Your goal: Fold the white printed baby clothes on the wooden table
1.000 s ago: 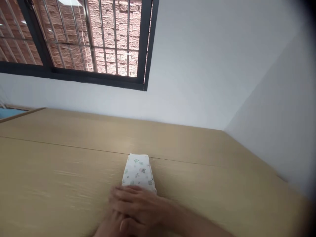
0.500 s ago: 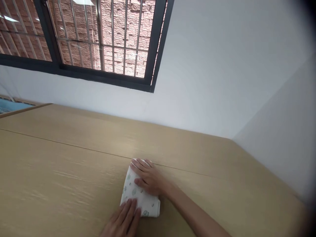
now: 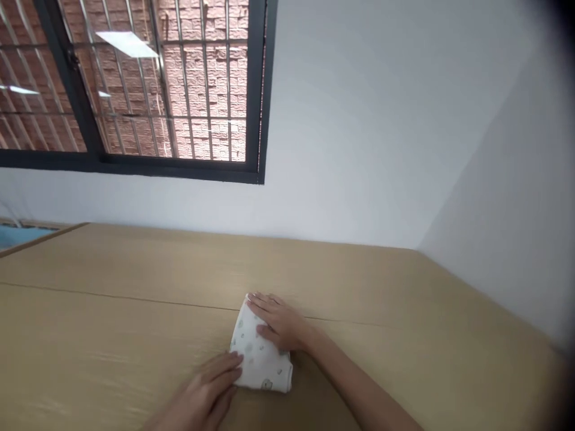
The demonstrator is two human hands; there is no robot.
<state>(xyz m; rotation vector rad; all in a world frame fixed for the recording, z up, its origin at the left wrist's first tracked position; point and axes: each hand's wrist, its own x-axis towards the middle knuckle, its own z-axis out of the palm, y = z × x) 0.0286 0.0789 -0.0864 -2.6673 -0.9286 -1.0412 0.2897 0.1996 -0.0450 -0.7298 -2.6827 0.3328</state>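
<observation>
A folded white cloth (image 3: 258, 365) with small printed figures lies on the wooden board, just across a thin seam. My right hand (image 3: 281, 323) rests flat on its upper right part, fingers stretched toward the far edge and thumb spread to the left. At the cloth's lower left edge is my left hand (image 3: 209, 386). Its fingertips touch the cloth there, and its thumb sits apart below them. Whether any cloth is tucked under those fingertips cannot be seen.
The wide light-brown wooden surface (image 3: 135, 335) runs back to a white wall (image 3: 350, 131). A dark-framed barred window (image 3: 179, 169) is at upper left. Another wall (image 3: 503, 197) borders the right side. Something blue (image 3: 22, 235) shows past the board's left edge.
My left hand has slid off the cloth's lower left area to its left edge, with the thumb now lower. The right hand stays on the cloth. The view has tilted and shifted.
</observation>
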